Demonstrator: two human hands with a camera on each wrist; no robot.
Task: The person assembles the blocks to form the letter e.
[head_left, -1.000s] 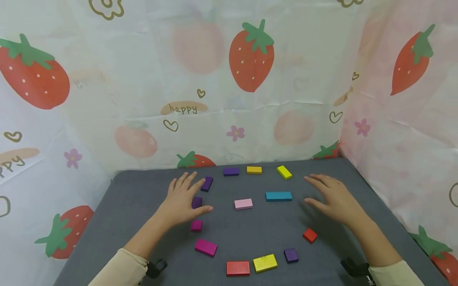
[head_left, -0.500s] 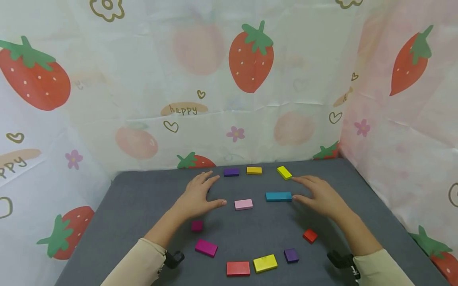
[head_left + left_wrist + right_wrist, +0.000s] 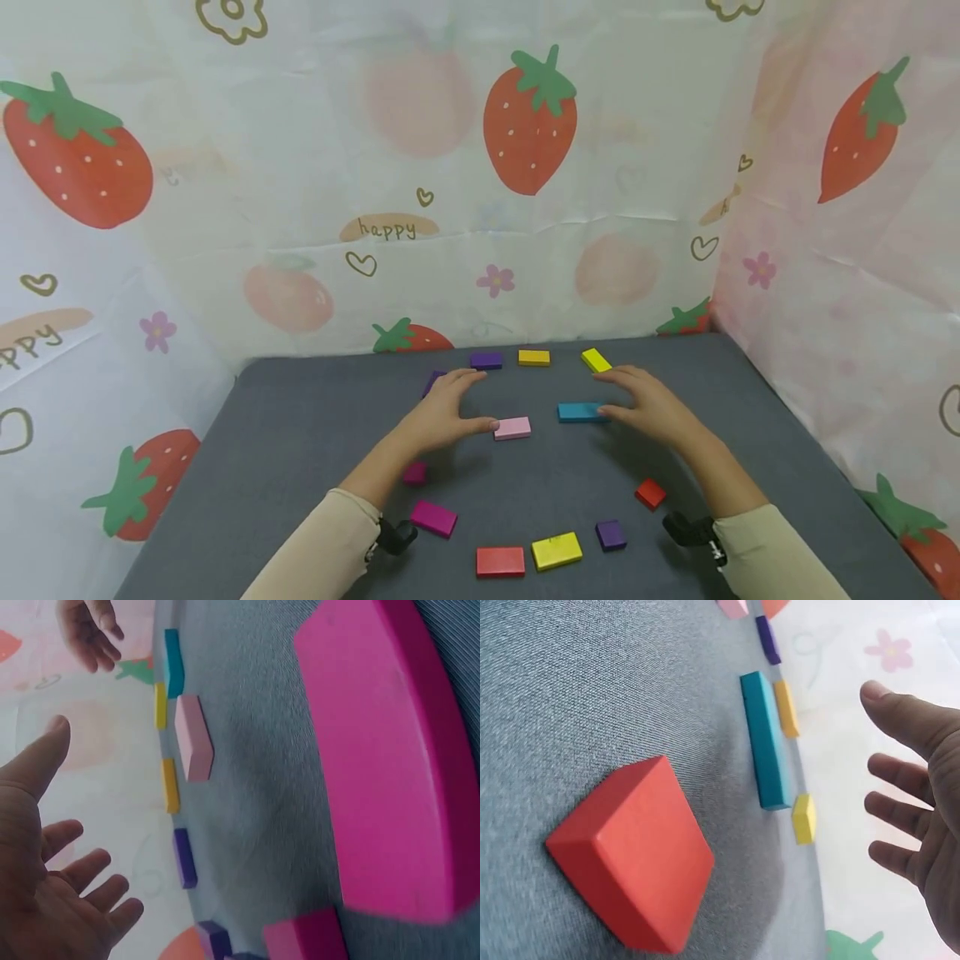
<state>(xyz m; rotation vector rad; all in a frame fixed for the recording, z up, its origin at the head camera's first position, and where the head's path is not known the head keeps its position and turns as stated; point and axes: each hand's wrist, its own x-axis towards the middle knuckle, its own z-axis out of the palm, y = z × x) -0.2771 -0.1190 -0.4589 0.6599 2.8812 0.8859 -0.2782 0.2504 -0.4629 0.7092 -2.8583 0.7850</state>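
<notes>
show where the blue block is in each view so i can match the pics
Head: blue block, right of centre, below mid-height.
Left wrist: blue block, upper left, near the top edge.
Right wrist: blue block, a little right of and above centre.
Shared landmark: orange block, in all three.

Person's L forearm (image 3: 377,472) reaches in from the near side, slanting far & right; R forearm (image 3: 712,473) mirrors it, slanting far & left. L hand (image 3: 441,412) and R hand (image 3: 647,404) are raised well apart, approx. level w/ each other, palms (image 3: 64,922) turned inward. L thumb (image 3: 476,426) points right, nearer than the L fingers (image 3: 112,891), which are slightly spread w/ a soft bend. R thumb (image 3: 618,412) points left, likewise set apart from the R fingers (image 3: 896,814); 1 finger's hidden in the R wrist view.
</notes>
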